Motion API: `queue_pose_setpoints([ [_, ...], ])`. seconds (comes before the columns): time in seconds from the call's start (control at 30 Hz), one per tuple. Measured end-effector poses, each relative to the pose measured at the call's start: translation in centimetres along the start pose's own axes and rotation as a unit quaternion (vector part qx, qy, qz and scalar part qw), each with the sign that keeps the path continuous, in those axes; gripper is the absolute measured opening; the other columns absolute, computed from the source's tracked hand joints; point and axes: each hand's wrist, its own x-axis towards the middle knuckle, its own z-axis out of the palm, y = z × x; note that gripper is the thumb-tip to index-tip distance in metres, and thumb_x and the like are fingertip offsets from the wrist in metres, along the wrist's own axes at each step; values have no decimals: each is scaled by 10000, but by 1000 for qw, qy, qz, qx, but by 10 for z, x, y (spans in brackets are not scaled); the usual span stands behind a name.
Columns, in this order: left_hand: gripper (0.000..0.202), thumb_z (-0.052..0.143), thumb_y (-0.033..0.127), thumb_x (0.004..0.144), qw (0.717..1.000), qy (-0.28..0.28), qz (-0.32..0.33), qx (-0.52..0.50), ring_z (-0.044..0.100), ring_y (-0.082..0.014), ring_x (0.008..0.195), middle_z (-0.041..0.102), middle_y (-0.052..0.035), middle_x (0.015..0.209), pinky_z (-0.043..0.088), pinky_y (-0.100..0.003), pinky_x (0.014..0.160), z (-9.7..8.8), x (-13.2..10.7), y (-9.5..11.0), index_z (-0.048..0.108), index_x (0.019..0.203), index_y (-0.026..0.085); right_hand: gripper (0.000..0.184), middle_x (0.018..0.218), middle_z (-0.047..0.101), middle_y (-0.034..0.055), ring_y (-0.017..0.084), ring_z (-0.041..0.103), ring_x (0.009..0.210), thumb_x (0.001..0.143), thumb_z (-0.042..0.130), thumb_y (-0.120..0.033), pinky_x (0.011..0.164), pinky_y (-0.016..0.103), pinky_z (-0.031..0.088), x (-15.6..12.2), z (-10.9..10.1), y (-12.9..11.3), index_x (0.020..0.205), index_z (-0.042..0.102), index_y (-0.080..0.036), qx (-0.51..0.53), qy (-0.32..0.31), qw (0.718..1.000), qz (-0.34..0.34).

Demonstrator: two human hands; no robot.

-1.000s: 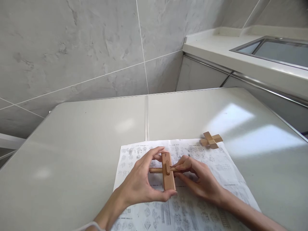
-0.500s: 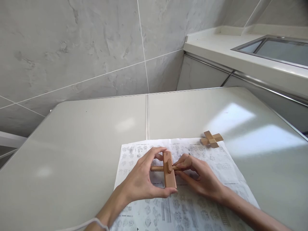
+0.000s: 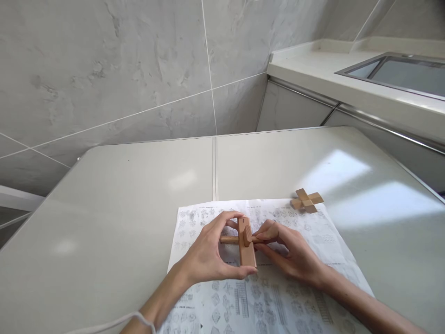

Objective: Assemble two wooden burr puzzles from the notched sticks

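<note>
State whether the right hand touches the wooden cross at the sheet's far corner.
No, the right hand pinches a rod at the wooden block, apart from that wooden cross.

A glossy, pale-grey table point(image 3: 104, 208) carries a white printed paper sheet point(image 3: 285, 301). A brown, cross-shaped wooden piece point(image 3: 307, 202) sits at the sheet's far right corner.

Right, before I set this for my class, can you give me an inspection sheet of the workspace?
Surface: pale, glossy table with a seam; printed paper lies on it.
Job's things: wooden block, left rod and right rod at its sides, rounded piece on its face.
Clutter: wooden cross at the paper's far right corner.
Hands: left hand holds the block by its ends; right hand pinches the right rod.
Cables: white cord at the left wrist.
Surroundings: grey tiled wall, white counter.
</note>
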Motion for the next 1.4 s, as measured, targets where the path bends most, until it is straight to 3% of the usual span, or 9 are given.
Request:
queue_pose_setpoints([
  [0.2,852,975,373,665,1000,0,9,-10,639,-311,1243,600,-86,1408,658,-458,952,2,0,-1,546,1400,330,82,983,734,58,190,762,880,1080,616,-235,692,297,643,0,1,0,1141,666,-261,5,4,1000,5],
  [0.47,830,983,383,665,999,11,24,-34,652,-311,1230,605,-96,1388,658,-485,981,5,-1,-2,557,1373,306,99,975,747,60,183,775,878,1090,617,-323,697,285,668,-2,2,2,1108,677,-247,11,18,1000,14],
  [0.63,843,991,370,672,998,14,25,-48,661,-312,1234,605,-95,1403,640,-491,1006,7,0,-5,545,1386,308,101,968,736,58,191,767,884,1075,640,-339,699,290,659,-5,5,4,1056,672,-246,45,30,997,61],
  [0.83,1233,1011,486,650,996,43,15,-73,615,-382,1353,490,-173,1616,485,-599,1164,8,0,-17,280,1634,357,93,1018,680,29,173,753,913,1035,714,-319,759,281,645,-1,3,0,1023,636,-270,195,79,970,123],
  [0.9,1089,924,545,771,998,48,5,-43,609,-367,1361,561,-159,1562,450,-587,1185,10,0,-18,304,1641,337,122,1020,667,25,173,748,899,1024,733,-332,725,273,630,2,-1,-1,1017,627,-273,234,93,958,140],
  [0.97,698,750,574,942,999,37,1,-11,666,-323,1260,693,-119,1391,503,-534,1117,14,0,-17,499,1533,302,162,1018,657,26,178,741,872,1009,752,-366,699,280,618,5,-4,-2,1004,625,-267,252,110,949,154],
  [1.03,453,610,565,1037,999,28,4,26,709,-280,1109,752,-88,1218,559,-472,1000,18,0,-16,641,1380,271,203,1021,648,27,179,732,838,993,770,-402,696,297,612,6,-5,-2,1001,624,-261,263,124,942,168],
  [1.17,371,512,499,1099,995,44,42,85,697,-233,966,748,-75,1081,573,-401,883,27,1,-16,683,1283,225,246,1037,644,26,187,727,887,965,802,-422,764,314,608,5,-2,0,999,627,-253,286,140,929,189],
  [1.4,322,513,440,1112,990,67,104,69,679,-181,836,747,-54,977,567,-328,830,33,2,-18,712,1148,189,226,992,689,25,176,725,851,986,783,-402,791,317,599,2,6,-1,1020,619,-251,310,154,917,200],
])
